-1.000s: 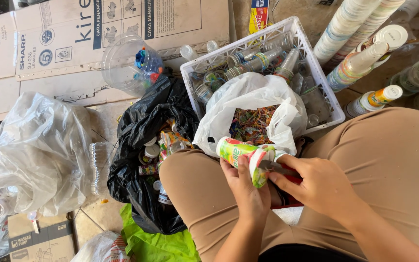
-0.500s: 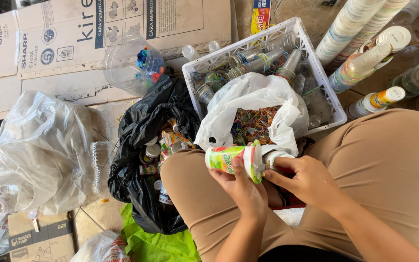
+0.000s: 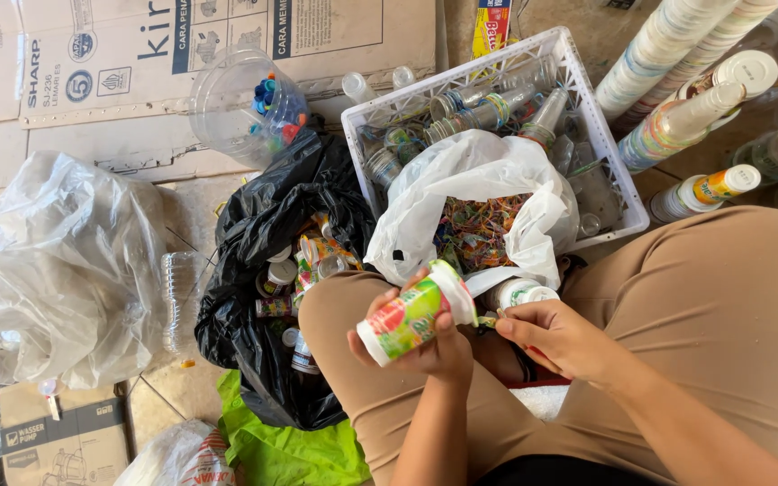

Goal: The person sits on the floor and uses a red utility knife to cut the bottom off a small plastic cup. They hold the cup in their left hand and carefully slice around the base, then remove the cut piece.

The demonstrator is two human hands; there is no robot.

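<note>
The left hand (image 3: 438, 346) wraps closed around a small green-and-red labelled cup (image 3: 414, 315), tilted over the lap. The right hand (image 3: 562, 337), fingers curled, pinches at the cup's rim, beside a white bag (image 3: 479, 171) of peeled labels.

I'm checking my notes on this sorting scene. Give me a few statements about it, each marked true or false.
1. The left hand holds a small labelled bottle. True.
2. The white bag is full of bottle caps. False: it holds colourful label scraps.
3. The crate holds clear bottles. True.
4. The black bag is tied shut. False: it lies open, with small bottles inside.
5. The right hand rests on the crate. False: it is beside the bottle, over the lap.
</note>
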